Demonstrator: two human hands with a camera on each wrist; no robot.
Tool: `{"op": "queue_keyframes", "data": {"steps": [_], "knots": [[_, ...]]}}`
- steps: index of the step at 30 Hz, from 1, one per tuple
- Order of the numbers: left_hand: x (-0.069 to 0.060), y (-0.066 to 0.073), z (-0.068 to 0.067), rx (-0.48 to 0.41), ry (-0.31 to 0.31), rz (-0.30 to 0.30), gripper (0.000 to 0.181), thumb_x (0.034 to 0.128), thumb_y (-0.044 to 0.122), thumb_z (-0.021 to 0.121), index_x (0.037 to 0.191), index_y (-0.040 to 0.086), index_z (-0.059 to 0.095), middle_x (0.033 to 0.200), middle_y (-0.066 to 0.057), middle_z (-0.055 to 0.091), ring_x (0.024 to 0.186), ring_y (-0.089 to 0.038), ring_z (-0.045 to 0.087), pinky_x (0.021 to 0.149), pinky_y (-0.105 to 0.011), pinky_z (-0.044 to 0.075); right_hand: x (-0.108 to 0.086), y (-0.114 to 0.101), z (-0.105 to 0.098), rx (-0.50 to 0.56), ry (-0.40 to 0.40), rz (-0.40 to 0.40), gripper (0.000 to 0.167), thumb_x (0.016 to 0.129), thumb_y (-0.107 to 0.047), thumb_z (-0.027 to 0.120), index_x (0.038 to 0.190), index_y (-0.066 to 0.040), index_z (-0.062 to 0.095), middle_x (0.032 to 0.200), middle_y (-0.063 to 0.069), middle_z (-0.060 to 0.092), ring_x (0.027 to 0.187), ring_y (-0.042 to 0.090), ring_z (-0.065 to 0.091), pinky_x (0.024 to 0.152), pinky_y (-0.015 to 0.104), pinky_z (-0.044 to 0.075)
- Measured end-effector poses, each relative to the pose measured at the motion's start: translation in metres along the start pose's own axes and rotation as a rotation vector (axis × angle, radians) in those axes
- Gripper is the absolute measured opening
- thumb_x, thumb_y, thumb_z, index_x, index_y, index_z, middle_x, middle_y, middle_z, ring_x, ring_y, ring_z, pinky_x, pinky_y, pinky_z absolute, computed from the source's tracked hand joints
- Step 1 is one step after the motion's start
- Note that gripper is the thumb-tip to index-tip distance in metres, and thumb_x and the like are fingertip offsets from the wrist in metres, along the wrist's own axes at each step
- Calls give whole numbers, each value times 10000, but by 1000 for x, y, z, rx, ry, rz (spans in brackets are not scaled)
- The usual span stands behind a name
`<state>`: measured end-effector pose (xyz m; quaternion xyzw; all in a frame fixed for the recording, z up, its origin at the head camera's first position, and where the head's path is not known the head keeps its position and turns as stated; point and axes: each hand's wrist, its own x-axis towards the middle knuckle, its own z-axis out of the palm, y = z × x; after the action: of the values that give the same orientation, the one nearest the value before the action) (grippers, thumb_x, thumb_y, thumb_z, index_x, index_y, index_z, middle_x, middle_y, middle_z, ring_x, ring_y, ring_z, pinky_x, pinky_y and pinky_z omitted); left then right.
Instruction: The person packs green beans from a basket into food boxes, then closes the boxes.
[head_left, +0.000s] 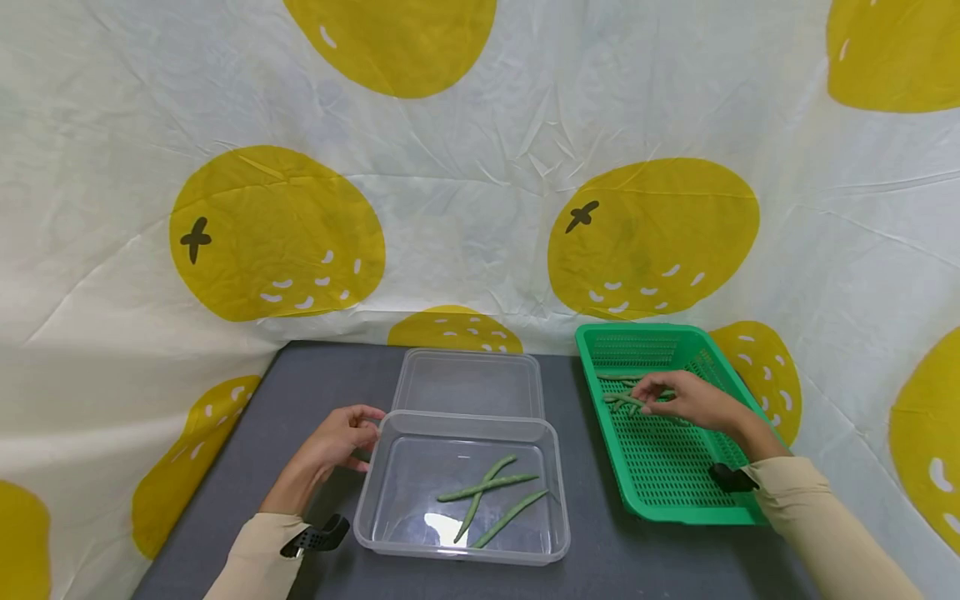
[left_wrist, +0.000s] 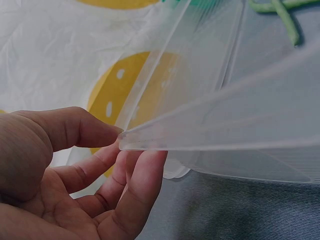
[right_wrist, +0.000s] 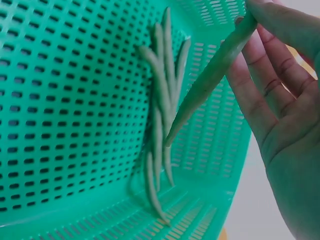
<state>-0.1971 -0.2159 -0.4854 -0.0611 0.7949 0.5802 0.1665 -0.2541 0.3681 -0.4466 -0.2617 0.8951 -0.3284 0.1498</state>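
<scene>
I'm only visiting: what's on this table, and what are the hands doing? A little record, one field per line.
Left hand: pinches a corner of the clear container
Right hand: holds one green bean over the green basket
Container contents: three beans, two crossed
Basket contents: loose bunch, far end
Behind container: clear lid

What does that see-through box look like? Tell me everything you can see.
The clear rectangular plastic-looking box is open-topped, with rounded corners and a rim; light glints off its floor. It stands upright on the dark gray table, left of the green perforated plastic basket. Three slender green beans lie inside, two crossed. The person's left-hand grip pinches its far-left corner.
</scene>
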Motion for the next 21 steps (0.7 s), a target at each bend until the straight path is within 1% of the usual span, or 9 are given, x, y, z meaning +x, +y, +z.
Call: {"op": "queue_keyframes", "data": {"steps": [5,8,13,16,21], "knots": [[-1,-2,1,12,-9,15,385,954,52,584,1327,-42,572,1061,-202,631,840,-248,633,587,-394,601,3,-9,5,-35,18,-52,244,992,-168,656,1219,-81,667,1057,28,692,951,131,655,788,284,554],[-1,-2,1,9,-6,10,388,950,50,588,1328,-37,573,1057,-196,632,840,-246,631,586,-390,600,5,-14,7,-31,20,-65,231,991,-183,659,1206,-100,672,1065,17,696,957,105,662,785,283,556],[-2,-2,2,22,-1,17,391,956,55,585,1334,-41,565,1066,-203,628,842,-242,627,581,-395,598,10,-27,10,-17,16,-116,215,981,-196,677,1181,-117,676,1040,6,709,927,160,678,743,301,562],[-2,-2,2,28,3,26,394,956,58,588,1334,-48,560,1064,-205,626,843,-246,627,572,-399,594,14,-37,12,-14,16,-160,208,967,-183,697,1165,-124,677,1022,9,707,904,181,668,762,311,581],[-3,-1,2,27,3,22,402,953,57,593,1339,-49,556,1068,-207,629,839,-243,628,569,-397,591,20,-52,16,5,6,-206,207,957,-164,708,1157,-125,674,1031,21,697,899,135,658,798,320,595]]}}
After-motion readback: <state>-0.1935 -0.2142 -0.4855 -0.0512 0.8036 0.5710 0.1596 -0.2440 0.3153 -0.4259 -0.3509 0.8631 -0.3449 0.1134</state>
